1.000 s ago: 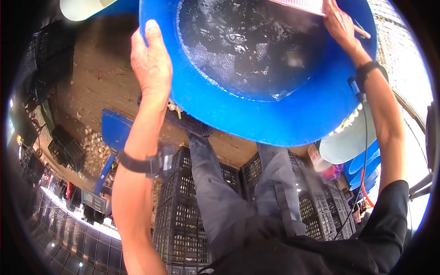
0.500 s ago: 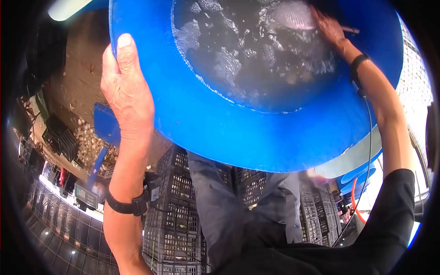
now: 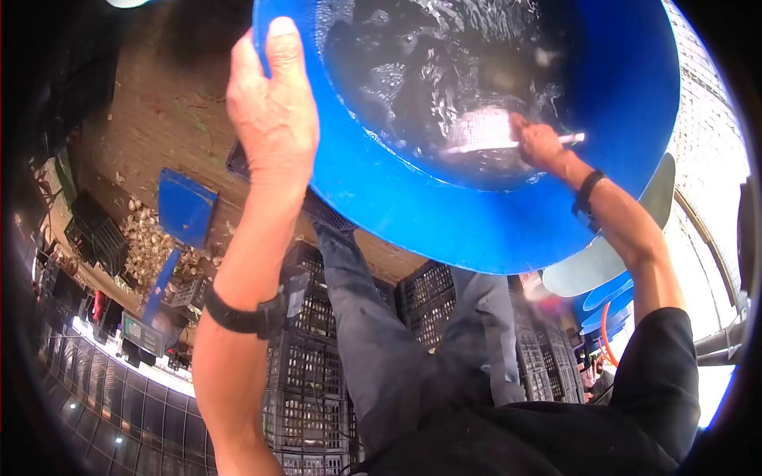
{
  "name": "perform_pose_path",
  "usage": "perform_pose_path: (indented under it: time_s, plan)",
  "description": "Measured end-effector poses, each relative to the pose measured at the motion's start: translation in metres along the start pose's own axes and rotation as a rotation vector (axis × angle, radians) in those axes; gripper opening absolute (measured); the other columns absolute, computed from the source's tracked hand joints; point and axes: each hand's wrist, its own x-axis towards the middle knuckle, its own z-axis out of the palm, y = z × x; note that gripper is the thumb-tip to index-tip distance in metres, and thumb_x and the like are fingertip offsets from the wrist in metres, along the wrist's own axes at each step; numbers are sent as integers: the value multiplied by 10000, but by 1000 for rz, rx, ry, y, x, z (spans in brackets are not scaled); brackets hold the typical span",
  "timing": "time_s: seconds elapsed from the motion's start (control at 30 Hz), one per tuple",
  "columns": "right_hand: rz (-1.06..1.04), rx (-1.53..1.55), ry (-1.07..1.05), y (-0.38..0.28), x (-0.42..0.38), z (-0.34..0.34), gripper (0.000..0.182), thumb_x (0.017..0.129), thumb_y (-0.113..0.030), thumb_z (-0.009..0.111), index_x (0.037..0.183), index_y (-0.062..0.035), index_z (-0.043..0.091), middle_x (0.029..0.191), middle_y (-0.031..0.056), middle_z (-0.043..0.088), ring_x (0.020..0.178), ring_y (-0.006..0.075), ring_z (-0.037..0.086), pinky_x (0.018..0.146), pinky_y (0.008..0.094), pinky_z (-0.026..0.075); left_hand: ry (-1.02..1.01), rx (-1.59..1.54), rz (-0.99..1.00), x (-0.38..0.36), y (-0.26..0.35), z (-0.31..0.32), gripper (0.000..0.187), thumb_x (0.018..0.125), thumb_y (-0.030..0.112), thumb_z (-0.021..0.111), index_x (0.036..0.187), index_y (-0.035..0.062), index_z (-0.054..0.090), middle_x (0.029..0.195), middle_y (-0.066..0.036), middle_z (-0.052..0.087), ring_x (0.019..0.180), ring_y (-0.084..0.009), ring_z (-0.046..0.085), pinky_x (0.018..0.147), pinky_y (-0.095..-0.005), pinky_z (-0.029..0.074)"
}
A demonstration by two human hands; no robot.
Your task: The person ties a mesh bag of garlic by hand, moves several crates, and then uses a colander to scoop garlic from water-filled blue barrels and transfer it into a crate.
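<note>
1. Down and left of the left hand (image 3: 274, 119), small, pale, roundish pieces (image 3: 143, 246) are lying in a loose heap on brown ground (image 3: 151, 111).
2. Nearer that hand's forearm, a flat-bladed blue shovel (image 3: 184, 208) is lying at the heap, its straight shaft slanting away from the hand.
3. The left hand is clasping the rim of a smooth, round blue tub (image 3: 476, 230), half closed, thumb lying over the inner side and fingers outside.
4. Below the left hand, black latticed crates (image 3: 309, 381) are standing stacked.
5. Right of the left hand, dark, rippled water (image 3: 389, 47) is glinting inside the tub, with froth clinging along its edge.
6. Just left of the right hand (image 3: 544, 147), a pinkish-white strainer (image 3: 480, 127), blurred, is sitting at the water's surface.
7. The right hand is curling closed around its slim, pale handle (image 3: 573, 139).
8. Below the right forearm, a smooth, grey-green curved vessel (image 3: 583, 266) is showing beneath the tub.
</note>
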Motion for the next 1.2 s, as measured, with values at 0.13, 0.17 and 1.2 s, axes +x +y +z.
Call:
perform_pose_path:
  time_s: [0.13,0.17,1.2]
  plan:
    - [51,229,-96,-50,-22,-41,722,760,-147,637,1366,96,328,1082,252,638,893,404,659,797,453,538,-23,3,0,-1,-2,-1,482,995,441,534,1168,-2,613,915,-42,629,835,-136,550,791,-314,471]
    - [76,296,-62,-58,-26,-49,695,768,-147,635,1367,72,358,1042,251,650,899,414,654,809,465,532,-22,13,-14,-2,5,0,513,983,469,534,1171,-2,610,945,-69,648,862,-168,571,826,-340,470]
    - [260,981,419,-204,-234,-225,443,833,-88,590,1254,39,538,1024,175,655,962,240,627,861,361,495,-251,-1540,-1488,-295,19,15,875,874,735,416,1472,100,345,1377,-170,488,1222,-346,543,943,-511,496]
